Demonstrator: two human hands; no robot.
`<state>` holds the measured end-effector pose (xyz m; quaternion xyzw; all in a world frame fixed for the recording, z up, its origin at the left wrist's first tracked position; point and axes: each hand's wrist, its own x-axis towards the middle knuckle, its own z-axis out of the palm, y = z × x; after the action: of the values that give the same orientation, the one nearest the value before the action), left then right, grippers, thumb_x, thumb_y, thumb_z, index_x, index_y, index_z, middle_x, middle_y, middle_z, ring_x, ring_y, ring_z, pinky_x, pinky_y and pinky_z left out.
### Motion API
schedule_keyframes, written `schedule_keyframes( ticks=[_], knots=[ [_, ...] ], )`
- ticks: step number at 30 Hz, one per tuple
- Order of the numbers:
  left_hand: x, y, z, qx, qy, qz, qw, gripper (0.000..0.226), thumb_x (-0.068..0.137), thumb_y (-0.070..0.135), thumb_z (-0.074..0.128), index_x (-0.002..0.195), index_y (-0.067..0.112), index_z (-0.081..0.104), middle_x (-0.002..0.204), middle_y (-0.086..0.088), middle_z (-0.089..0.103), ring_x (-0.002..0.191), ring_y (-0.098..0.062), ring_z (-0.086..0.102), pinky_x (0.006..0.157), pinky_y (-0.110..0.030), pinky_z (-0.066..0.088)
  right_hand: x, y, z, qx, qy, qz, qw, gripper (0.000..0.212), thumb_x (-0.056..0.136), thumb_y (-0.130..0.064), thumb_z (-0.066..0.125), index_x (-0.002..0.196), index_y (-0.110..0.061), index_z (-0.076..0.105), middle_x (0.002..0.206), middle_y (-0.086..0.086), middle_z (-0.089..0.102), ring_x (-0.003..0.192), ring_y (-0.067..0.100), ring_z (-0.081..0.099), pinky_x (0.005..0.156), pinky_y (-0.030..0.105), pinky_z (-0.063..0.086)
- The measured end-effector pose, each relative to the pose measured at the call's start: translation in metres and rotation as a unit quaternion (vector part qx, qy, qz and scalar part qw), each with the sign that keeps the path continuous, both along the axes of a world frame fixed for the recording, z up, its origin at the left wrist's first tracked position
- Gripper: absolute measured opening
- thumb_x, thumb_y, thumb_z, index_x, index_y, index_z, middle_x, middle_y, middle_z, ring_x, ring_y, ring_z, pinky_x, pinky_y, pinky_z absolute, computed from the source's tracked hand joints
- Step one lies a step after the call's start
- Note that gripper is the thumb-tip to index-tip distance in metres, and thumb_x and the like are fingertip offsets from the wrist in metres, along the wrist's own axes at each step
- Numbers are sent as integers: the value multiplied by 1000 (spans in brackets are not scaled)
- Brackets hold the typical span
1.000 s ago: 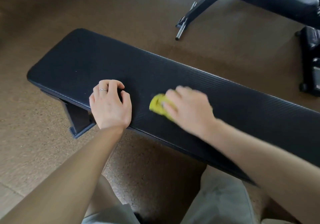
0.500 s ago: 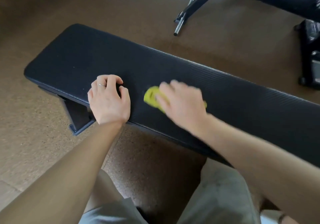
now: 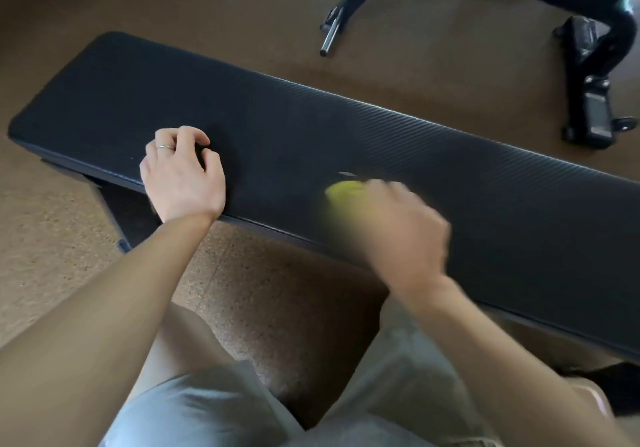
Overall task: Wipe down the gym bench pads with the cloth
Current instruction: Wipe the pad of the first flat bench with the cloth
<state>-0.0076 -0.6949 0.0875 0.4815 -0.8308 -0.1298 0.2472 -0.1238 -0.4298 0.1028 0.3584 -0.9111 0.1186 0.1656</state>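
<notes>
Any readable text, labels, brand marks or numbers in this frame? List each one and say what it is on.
None can be read.
Bench pad: plain ribbed black surface, no print.
Yellow cloth under the right hand: motion-blurred, no label visible.
Left hand: plain ring, no marking.
Black equipment frame: no legible label.

Your right hand (image 3: 398,225) is blurred and hides most of the yellow cloth (image 3: 343,190); the counter (image 3: 346,135) is cut off right of it.

Long black bench pad (image 3: 311,128) lying flat, small yellow cloth (image 3: 343,190) sitting bunched up near its front edge
</notes>
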Motion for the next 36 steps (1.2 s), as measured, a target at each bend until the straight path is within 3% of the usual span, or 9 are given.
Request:
schedule_keyframes(
  ticks=[3,6,12,15,19,24,29,32,36],
  knots=[
    [-3,0,1,-3,-1,8,1000,27,90,29,38,106,22,60,121,-3,55,116,-30,51,105,-44,36,-27,84,11,-21,-28,-157,987,32,106,-47,47,96,-18,54,86,7,62,67,35,60,53,29,35],
    [-4,0,0,-3,6,14,1000,27,89,29,38,104,22,60,121,-3,56,116,-30,51,105,-43,35,-13,69,8,-5,-16,-207,978,29,106,-40,45,90,-17,49,78,6,56,62,31,55,52,29,32],
    [-1,-4,-2,8,-3,-5,1000,24,91,24,41,107,21,59,125,-4,54,120,-31,48,106,-43,33,86,-81,-4,-34,-5,8,999,16,104,-32,53,97,-19,60,77,1,56,63,21,55,54,33,43],
    [5,-10,3,29,8,-49,998,26,95,21,41,110,20,62,128,-4,55,124,-31,46,106,-43,33,89,-98,-8,-50,22,83,995,26,109,-36,45,96,-20,61,77,1,53,63,19,53,54,35,46],
    [33,-43,16,22,11,-100,995,31,102,23,38,109,13,66,122,-10,60,116,-36,49,101,-47,39,58,-19,-12,-6,65,9,998,33,109,-41,47,91,-20,64,80,1,58,67,19,55,57,30,38],
    [62,-126,17,-24,-35,-1,999,41,102,26,30,105,0,62,120,-26,57,111,-47,48,97,-53,37,68,-43,-11,-6,52,-94,994,33,108,-36,44,90,-17,63,77,0,55,66,12,41,60,28,28],
    [54,-154,7,-19,-21,8,1000,44,103,30,26,105,0,58,121,-22,57,110,-44,48,96,-51,34,108,-174,-17,-17,87,34,995,27,108,-29,45,89,-19,60,76,2,52,64,19,51,56,34,41],
    [52,-153,3,-11,2,22,1000,42,104,30,26,105,3,58,121,-18,58,110,-41,48,96,-50,34,121,-241,-19,-80,123,60,987,27,108,-25,47,84,-18,59,70,2,48,58,20,45,53,35,34],
    [55,-155,1,-9,5,24,1000,39,102,30,27,100,5,57,115,-17,59,105,-40,49,92,-48,35,116,-238,-14,-61,95,126,986,28,109,-31,46,89,-20,62,76,2,52,62,21,50,54,35,39]
  ],
)
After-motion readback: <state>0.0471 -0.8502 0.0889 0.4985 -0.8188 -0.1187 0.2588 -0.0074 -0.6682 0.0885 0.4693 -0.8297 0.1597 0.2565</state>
